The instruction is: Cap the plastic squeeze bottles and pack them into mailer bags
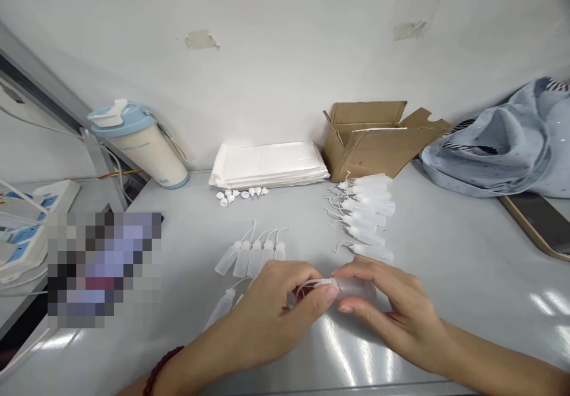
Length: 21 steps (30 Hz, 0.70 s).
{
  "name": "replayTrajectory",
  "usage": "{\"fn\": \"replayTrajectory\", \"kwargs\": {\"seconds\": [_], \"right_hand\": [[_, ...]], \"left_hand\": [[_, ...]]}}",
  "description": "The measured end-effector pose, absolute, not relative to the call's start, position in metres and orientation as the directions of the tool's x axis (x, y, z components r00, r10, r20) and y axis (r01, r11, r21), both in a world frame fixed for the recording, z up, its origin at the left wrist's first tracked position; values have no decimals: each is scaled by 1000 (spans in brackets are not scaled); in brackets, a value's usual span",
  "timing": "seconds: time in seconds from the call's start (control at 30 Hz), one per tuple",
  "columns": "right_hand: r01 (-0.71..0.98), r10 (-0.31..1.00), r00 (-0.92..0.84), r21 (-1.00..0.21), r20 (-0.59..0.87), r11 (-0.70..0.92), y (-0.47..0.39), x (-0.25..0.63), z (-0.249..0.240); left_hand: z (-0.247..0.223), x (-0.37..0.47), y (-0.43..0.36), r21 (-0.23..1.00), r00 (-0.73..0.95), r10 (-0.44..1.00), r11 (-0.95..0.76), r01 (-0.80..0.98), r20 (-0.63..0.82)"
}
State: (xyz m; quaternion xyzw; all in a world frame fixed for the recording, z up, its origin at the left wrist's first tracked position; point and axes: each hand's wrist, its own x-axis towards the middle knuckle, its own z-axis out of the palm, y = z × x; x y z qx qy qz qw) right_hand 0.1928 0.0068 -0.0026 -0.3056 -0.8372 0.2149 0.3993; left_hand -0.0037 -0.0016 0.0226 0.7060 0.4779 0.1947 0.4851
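A translucent squeeze bottle with a thin tethered strap lies sideways between my two hands, just above the grey table. The thumb and fingers of my left hand pinch its neck end, where the strap loops out. My right hand grips the bottle's body between thumb and fingers. Past my left hand stand or lie several similar small bottles, partly hidden by that hand. Another bottle shows beside my left forearm. Beyond my right hand, a column of more bottles lies with straps pointing left.
Several small white caps lie before a stack of white packets. An open cardboard box stands against the wall. At left are a tumbler, a blurred-out device and a power strip. Blue fabric and a phone lie right.
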Motion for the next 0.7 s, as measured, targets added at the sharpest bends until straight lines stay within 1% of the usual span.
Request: {"fn": "replayTrajectory", "kwargs": {"seconds": [0.17,0.27,0.33,0.4,0.57,0.63,0.7], "right_hand": [[351,669,-504,-578,547,737,8,193,-4],[335,634,-513,-545,578,768,8,195,-6],[323,621,-515,-538,591,779,8,196,-6],[320,641,-519,-567,566,759,8,197,-4],[332,745,-508,-700,433,632,8,197,0],[331,781,-510,-756,360,564,8,197,2],[328,792,-511,-775,335,539,8,198,3]], "left_hand": [[21,-8,-1,931,413,890,34,362,-193],[21,-8,-1,949,428,883,58,309,-193],[20,-7,-1,950,439,886,7,313,-151],[19,-6,-2,932,447,890,-86,353,-86],[12,-4,-3,837,461,885,-303,455,70],[9,-4,-3,804,467,872,-378,458,144],[8,-5,-4,778,472,851,-453,435,232]]}}
